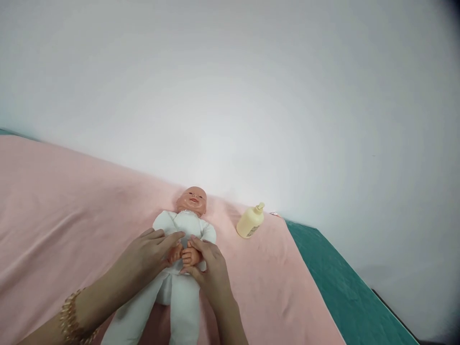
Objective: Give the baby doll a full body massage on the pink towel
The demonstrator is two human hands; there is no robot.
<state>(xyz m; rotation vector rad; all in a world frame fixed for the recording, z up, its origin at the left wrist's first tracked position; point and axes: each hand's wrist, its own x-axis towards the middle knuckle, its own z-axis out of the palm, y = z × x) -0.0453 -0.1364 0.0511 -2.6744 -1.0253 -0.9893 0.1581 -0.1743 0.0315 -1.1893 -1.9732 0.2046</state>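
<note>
A baby doll (187,220) with a white cloth body lies on its back on a pink blanket (273,287), head toward the wall. Its two plastic hands are brought together over its belly. My left hand (154,249) is closed around the doll's hand on the left side of the picture, partly covering it. My right hand (212,266) grips the doll's other hand (191,256) between thumb and fingers. A gold bracelet circles my left wrist.
A pale yellow pump bottle (250,221) stands on the blanket to the right of the doll. Green fabric (334,273) shows beyond the blanket's right edge. A plain white wall (230,96) rises behind.
</note>
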